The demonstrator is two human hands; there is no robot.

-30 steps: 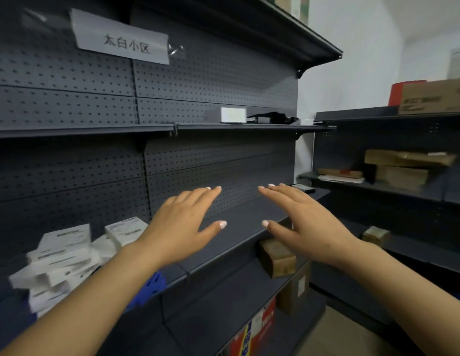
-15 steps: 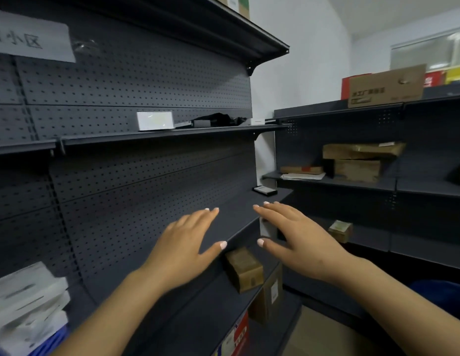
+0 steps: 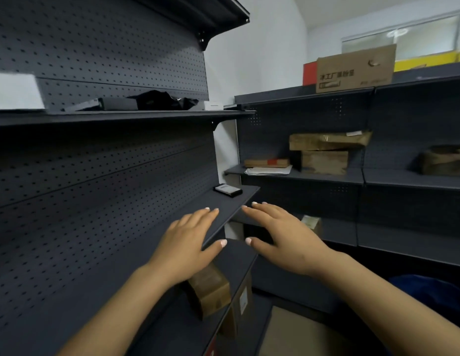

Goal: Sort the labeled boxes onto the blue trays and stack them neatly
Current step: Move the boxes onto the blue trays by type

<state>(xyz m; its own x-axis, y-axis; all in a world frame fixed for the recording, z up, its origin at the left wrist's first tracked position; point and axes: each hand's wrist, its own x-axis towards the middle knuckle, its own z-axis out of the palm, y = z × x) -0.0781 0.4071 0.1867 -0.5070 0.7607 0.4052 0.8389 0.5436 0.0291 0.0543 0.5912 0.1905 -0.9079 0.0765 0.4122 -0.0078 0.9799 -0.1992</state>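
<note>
Dark grey metal shelving [image 3: 100, 155] with a perforated back panel runs along the left, and a second grey unit [image 3: 377, 181] stands at a right angle to it, across the corner. Between them rises a plain white wall [image 3: 257, 55]. High on the right a wide window [image 3: 403, 37] glows pale. The floor [image 3: 295, 335] below looks tan.

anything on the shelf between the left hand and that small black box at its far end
Nothing: in the head view the dark shelf is bare between the left hand and the small black box.
</note>
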